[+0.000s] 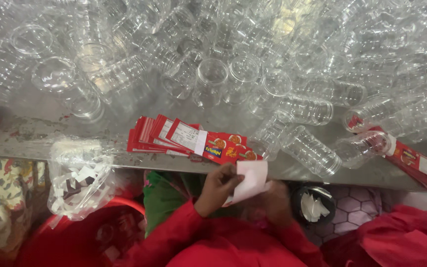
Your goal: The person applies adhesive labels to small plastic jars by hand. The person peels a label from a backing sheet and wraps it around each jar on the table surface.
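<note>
My left hand (218, 187) pinches the left edge of a white slip of label backing (249, 181) just below the metal table's front edge (124, 162). My right hand (272, 198) sits under the slip's right side, mostly hidden behind it, gripping the same slip. Both sleeves are red. Directly above the hands, a fanned stack of red labels (189, 138) lies on the table. Behind it a big heap of clear plastic jars (253, 64) covers the tabletop, most lying on their sides.
A clear plastic bag (77, 180) of paper scraps hangs off the table edge at left, over a red bin (80, 237). A black container (315, 202) with white scraps stands below at right. More red labels (421, 165) lie at the right edge, near another person's red sleeve (406, 237).
</note>
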